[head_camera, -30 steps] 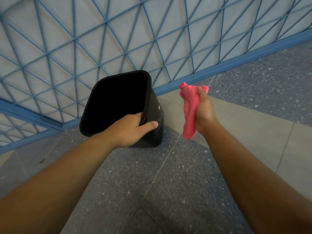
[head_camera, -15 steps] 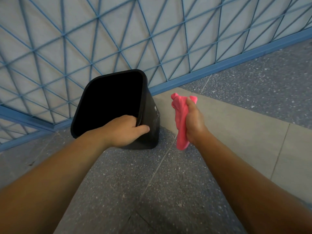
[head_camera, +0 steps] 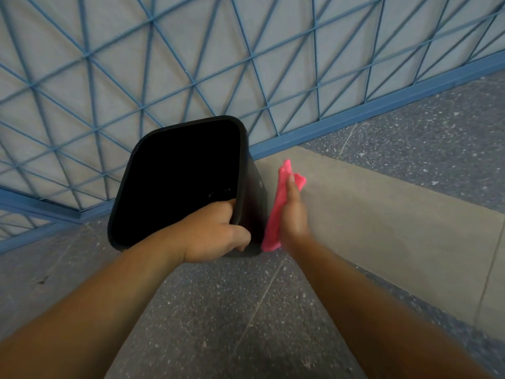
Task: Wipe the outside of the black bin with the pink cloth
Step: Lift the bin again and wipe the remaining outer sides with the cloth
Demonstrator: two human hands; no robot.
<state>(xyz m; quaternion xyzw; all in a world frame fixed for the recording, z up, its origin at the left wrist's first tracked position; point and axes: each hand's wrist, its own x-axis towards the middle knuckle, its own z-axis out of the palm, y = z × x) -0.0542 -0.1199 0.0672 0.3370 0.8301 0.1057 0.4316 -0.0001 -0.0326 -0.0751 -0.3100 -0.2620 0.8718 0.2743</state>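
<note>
The black bin (head_camera: 254,184) stands on the floor, its dark open mouth facing me, tilted toward the fence. My left hand (head_camera: 216,233) grips the near right corner of its rim, fingers inside and thumb outside. The pink cloth (head_camera: 276,214) is bunched lengthwise and lies against the bin's right outer wall. My right hand (head_camera: 293,212) holds the cloth there, with the fingers stretched along it. The bin's far and left sides are hidden.
A blue wire-mesh fence (head_camera: 191,77) with a blue base rail runs right behind the bin. The floor is speckled grey stone (head_camera: 246,310) with a plain grey strip (head_camera: 382,209) to the right.
My right hand has moved left and down, bringing the pink cloth from open air onto the bin's right side. My left hand has kept its grip on the rim.
</note>
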